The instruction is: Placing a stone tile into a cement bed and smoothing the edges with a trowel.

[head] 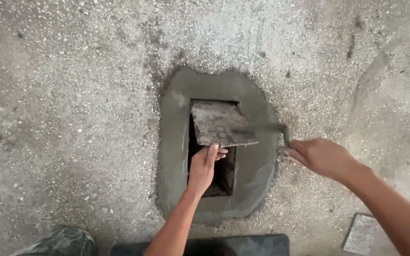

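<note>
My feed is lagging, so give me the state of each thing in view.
trowel: tilted over the hole, blade dirty
rectangular hole: open, dark inside
wet mortar border: smooth, damp grey
left hand: fingertips under the blade's edge
right hand: grip closed on the trowel handle
small tile: lying flat on the floor

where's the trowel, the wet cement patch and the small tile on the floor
trowel [221, 125]: head view, middle of the flat blade over the opening
wet cement patch [255, 163]: head view, smooth grey band right of the opening
small tile [361, 234]: head view, centre of its face, bottom right
</note>
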